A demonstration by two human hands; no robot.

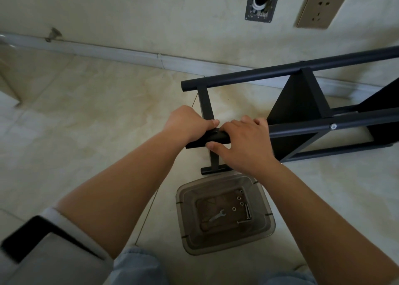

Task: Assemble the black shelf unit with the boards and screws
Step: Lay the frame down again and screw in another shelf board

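Observation:
The black shelf unit [300,103] lies on its side on the tiled floor, its tube legs running left to right with one black board [291,105] fixed between them. A silver screw head [333,126] shows on the near leg. My left hand [187,122] and my right hand [246,140] both grip the free end of the near black leg [213,139], thumbs curled round it. The end of that leg is mostly hidden by my hands.
A clear plastic tub [224,213] on the floor below my hands holds a small wrench [217,216], several nuts and long screws [248,212]. The wall with a socket [319,8] and an open junction box [261,4] runs behind the frame.

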